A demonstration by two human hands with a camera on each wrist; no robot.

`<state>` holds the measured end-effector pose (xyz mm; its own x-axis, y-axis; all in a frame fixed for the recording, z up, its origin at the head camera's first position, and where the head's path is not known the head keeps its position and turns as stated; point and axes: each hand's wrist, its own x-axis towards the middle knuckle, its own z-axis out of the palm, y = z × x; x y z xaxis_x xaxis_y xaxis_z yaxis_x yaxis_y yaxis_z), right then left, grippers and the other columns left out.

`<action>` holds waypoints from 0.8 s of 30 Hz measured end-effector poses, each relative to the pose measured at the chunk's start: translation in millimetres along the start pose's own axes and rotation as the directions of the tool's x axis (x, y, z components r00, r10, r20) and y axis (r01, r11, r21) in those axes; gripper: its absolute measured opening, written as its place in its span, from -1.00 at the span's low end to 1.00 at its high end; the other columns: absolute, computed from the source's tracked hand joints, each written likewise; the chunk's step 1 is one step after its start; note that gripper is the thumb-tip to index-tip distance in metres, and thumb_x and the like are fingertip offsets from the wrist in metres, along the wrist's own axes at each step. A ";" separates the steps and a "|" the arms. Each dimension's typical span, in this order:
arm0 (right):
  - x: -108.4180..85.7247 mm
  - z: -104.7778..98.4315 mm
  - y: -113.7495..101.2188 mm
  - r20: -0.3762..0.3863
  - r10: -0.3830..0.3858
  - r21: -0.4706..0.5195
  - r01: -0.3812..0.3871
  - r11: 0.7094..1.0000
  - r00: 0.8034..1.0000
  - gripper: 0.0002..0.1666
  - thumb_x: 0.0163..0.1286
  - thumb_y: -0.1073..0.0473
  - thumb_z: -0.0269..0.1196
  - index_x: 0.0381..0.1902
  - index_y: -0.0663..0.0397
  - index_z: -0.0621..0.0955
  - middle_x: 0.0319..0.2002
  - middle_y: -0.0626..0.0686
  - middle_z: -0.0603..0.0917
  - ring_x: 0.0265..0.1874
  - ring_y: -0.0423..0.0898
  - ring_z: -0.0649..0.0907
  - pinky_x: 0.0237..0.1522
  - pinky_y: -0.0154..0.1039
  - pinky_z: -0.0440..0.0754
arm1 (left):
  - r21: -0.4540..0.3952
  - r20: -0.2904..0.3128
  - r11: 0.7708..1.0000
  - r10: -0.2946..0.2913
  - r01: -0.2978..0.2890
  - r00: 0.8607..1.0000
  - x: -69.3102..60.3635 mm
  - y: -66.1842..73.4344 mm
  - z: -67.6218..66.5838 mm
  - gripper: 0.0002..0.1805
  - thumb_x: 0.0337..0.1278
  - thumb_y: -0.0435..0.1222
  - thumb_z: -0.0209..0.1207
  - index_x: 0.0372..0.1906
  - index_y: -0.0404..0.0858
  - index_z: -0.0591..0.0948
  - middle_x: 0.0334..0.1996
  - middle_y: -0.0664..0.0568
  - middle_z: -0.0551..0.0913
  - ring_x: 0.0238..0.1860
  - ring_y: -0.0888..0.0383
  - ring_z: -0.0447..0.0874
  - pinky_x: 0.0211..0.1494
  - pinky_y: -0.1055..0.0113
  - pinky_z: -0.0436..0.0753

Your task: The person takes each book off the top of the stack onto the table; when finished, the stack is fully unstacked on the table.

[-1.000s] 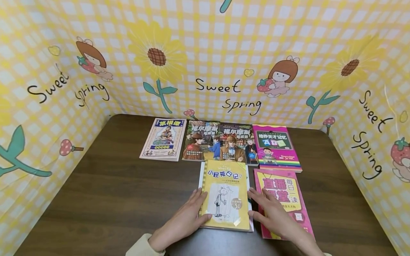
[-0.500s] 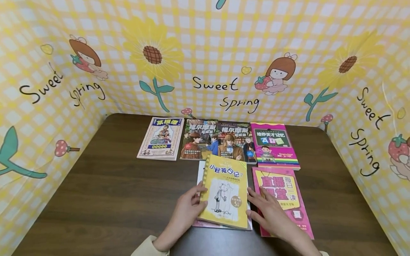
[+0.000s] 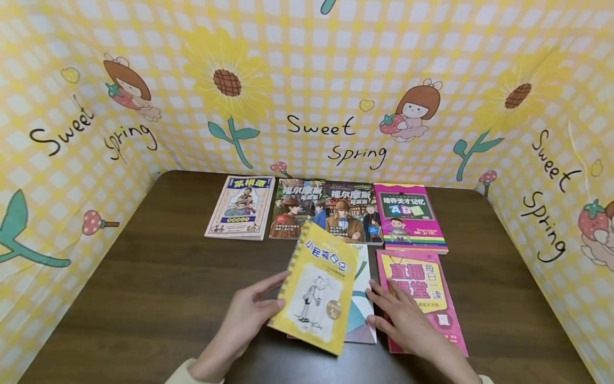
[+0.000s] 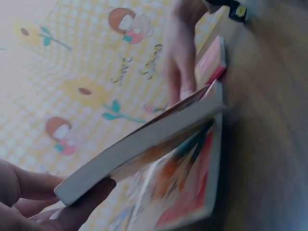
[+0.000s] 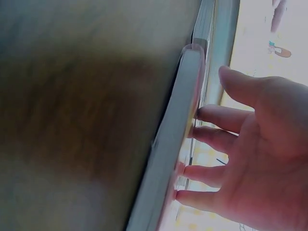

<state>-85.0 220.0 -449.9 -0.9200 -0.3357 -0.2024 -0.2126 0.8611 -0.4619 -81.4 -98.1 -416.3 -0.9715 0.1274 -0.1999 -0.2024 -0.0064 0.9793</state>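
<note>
In the head view, my left hand pinches a yellow comic-style book by its left edge, thumb on the cover. The book is turned askew. The left wrist view shows that book tilted up, its page edge facing the camera, above another book. That lower book, with a white, green and teal cover, lies partly hidden on the table. My right hand has its fingers spread over a pink and yellow book; the right wrist view shows fingertips touching its cover.
Along the back of the dark wooden table lie a cream book, two detective-picture books and a magenta book. A yellow checked cloth walls in the back and sides.
My left hand has raised the yellow book off the lower one, moved it left and turned it clockwise, uncovering the lower book's right part. My right hand has barely moved.
</note>
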 end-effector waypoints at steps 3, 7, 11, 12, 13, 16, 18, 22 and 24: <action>0.5 0.0 0.6 -0.012 -0.015 -0.005 0.015 1.000 1.000 -0.27 0.33 -0.24 0.18 0.37 -0.07 0.42 0.45 -0.04 0.24 0.45 0.24 0.05 0.31 0.35 0.02 | 0.054 -0.084 0.998 -0.006 0.011 0.996 -15.9 8.8 -22.2 -0.40 0.03 -0.60 0.20 0.25 -0.22 0.53 0.21 -0.29 0.48 -0.12 -0.11 0.71 -0.18 0.21 0.68; 0.0 -0.7 1.6 -0.020 -0.024 -0.009 0.024 1.000 1.000 -0.27 0.32 -0.21 0.21 0.36 -0.06 0.42 0.45 -0.02 0.25 0.44 0.26 0.07 0.29 0.36 0.04 | 0.138 -0.169 0.989 -0.039 0.063 0.985 -28.5 10.0 -54.5 -0.39 0.11 -0.53 0.20 0.31 -0.20 0.46 0.27 -0.25 0.43 -0.04 -0.08 0.68 -0.09 0.28 0.65; -0.9 -0.5 2.2 -0.022 -0.023 -0.010 0.023 1.000 1.000 -0.28 0.31 -0.17 0.24 0.36 -0.06 0.43 0.45 -0.02 0.25 0.44 0.26 0.07 0.29 0.35 0.05 | 0.211 -0.201 0.965 -0.111 0.154 0.973 -30.8 2.7 -81.2 -0.40 0.21 -0.44 0.18 0.37 -0.19 0.38 0.33 -0.25 0.36 0.04 -0.07 0.63 -0.06 0.32 0.63; -1.1 -0.3 2.4 -0.025 -0.026 -0.010 0.026 1.000 0.999 -0.29 0.31 -0.17 0.24 0.36 -0.05 0.43 0.45 -0.02 0.25 0.44 0.27 0.07 0.29 0.35 0.06 | 0.226 -0.205 0.959 -0.128 0.174 0.970 -30.4 0.2 -85.9 -0.40 0.23 -0.43 0.17 0.38 -0.20 0.37 0.34 -0.26 0.35 0.05 -0.08 0.62 -0.06 0.32 0.63; -0.9 0.3 3.0 -0.027 -0.027 -0.009 0.027 1.000 0.999 -0.29 0.31 -0.16 0.24 0.36 -0.05 0.43 0.45 -0.02 0.25 0.43 0.27 0.07 0.29 0.35 0.06 | 0.243 -0.210 0.952 -0.134 0.184 0.969 -30.2 -2.8 -90.0 -0.40 0.24 -0.43 0.16 0.38 -0.21 0.36 0.34 -0.28 0.34 0.07 -0.09 0.61 -0.07 0.32 0.63; -0.4 1.3 3.4 -0.029 -0.037 0.002 0.037 0.999 0.999 -0.29 0.31 -0.14 0.25 0.36 -0.04 0.43 0.45 -0.01 0.25 0.43 0.27 0.08 0.28 0.35 0.09 | 0.313 -0.204 0.932 -0.122 0.183 0.971 -28.0 -13.0 -97.2 -0.41 0.25 -0.46 0.13 0.39 -0.29 0.34 0.31 -0.36 0.34 0.09 -0.14 0.59 -0.10 0.33 0.64; -0.4 1.6 3.6 -0.025 -0.039 0.004 0.039 0.999 0.999 -0.29 0.31 -0.13 0.25 0.36 -0.04 0.42 0.45 0.00 0.25 0.43 0.27 0.08 0.28 0.35 0.10 | 0.390 -0.189 0.907 -0.093 0.161 0.978 -26.3 -19.4 -98.9 -0.42 0.25 -0.48 0.11 0.38 -0.34 0.33 0.30 -0.38 0.34 0.09 -0.15 0.58 -0.12 0.35 0.63; -0.4 2.4 3.2 -0.016 -0.034 0.007 0.034 0.999 0.999 -0.29 0.32 -0.12 0.26 0.37 -0.05 0.42 0.45 -0.01 0.24 0.44 0.26 0.07 0.28 0.35 0.11 | 0.634 -0.159 0.770 0.049 0.064 0.986 -24.1 -29.1 -97.2 -0.47 0.22 -0.49 0.13 0.31 -0.41 0.39 0.18 -0.37 0.48 0.07 -0.17 0.58 -0.04 0.21 0.62; -0.2 2.8 3.3 -0.012 -0.032 0.010 0.032 0.999 0.999 -0.29 0.32 -0.12 0.26 0.37 -0.05 0.42 0.46 -0.01 0.24 0.44 0.26 0.06 0.27 0.35 0.12 | 0.738 -0.137 0.675 0.130 0.013 0.982 -24.8 -31.7 -94.8 -0.49 0.19 -0.47 0.16 0.27 -0.41 0.44 0.18 -0.34 0.48 0.12 -0.23 0.52 0.09 0.04 0.54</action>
<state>-84.5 221.8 -453.8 -0.9165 -0.3586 -0.1774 -0.2386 0.8460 -0.4769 -62.5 -195.1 -445.4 -0.9973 -0.0120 -0.0729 -0.0586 0.7290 0.6820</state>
